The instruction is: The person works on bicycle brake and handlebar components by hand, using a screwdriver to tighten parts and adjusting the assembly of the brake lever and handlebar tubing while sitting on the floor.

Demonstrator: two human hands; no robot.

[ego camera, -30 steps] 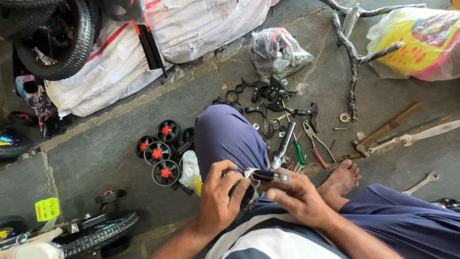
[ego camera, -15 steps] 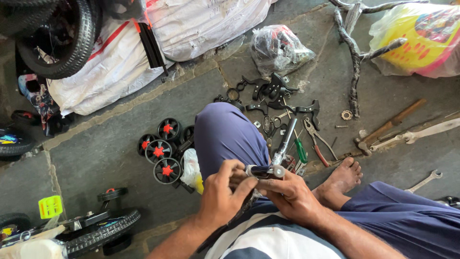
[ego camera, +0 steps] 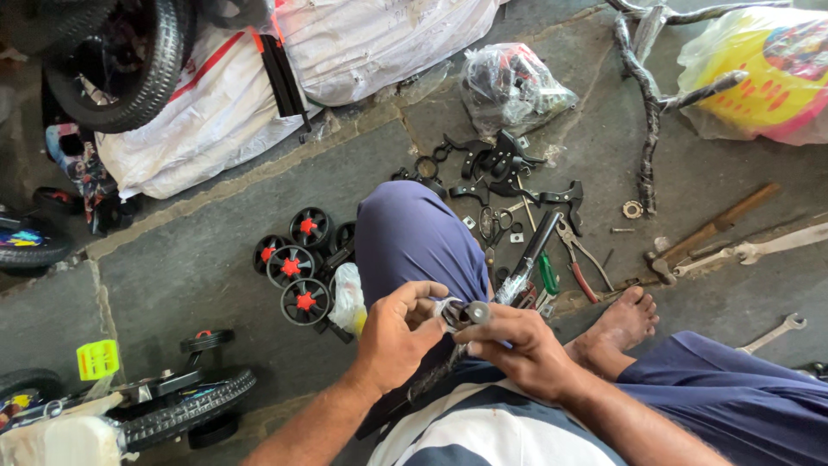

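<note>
Hands: we see both over the lap, close together, above the raised knee in blue trousers [ego camera: 414,242].
Left hand [ego camera: 392,332]: fingers curled shut around the near end of a small grey metal fitting [ego camera: 461,312]; thumb on top.
Right hand [ego camera: 517,341]: fingers bent and closed on the other side of the same fitting, just where a black rod [ego camera: 528,259] meets it.
Black rod: slants up and away from the hands towards the loose parts on the stone floor [ego camera: 198,250].
Floor, beyond the knee: black brake levers [ego camera: 500,164] in a scatter, red-handled pliers [ego camera: 582,263] and a green-handled screwdriver [ego camera: 548,280] just beside the rod.
Floor, left of the knee: small black wheels with red hubs [ego camera: 297,259], bunched together.
Floor, right edge: we make out a wooden-handled hammer [ego camera: 711,231] and a silver spanner [ego camera: 776,332], well apart from the hands.
Bare foot [ego camera: 621,321]: flat on the stone, near the right wrist.
Top edge: white sack [ego camera: 345,43] beside a black tyre [ego camera: 116,60].
</note>
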